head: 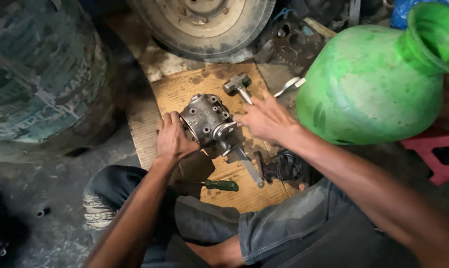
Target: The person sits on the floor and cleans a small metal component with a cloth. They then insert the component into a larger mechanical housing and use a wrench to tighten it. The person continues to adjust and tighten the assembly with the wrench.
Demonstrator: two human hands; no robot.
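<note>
The left hand [172,141] grips the grey metal housing [204,119], which sits mid-board on the wooden board [185,89] on the floor; the right hand [264,119] closes on the hammer [237,85] handle near the far edge. Brace the housing firmly, I'd judge; keep fingers clear of the bolted bracket [229,136].

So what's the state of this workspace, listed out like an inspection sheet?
Surface: worn cardboard sheet on a grimy concrete floor.
Job's things: grey metal housing with bolt holes, lying on the cardboard.
Clutter: hammer, green-handled screwdriver, spanner.
Hands: left hand grips the housing's side; right hand rests at the hammer's handle, grip unclear.
Cables: dark tangle by the right forearm, kind unclear.
Surroundings: green jug, tyre, big drum, red stool.
</note>
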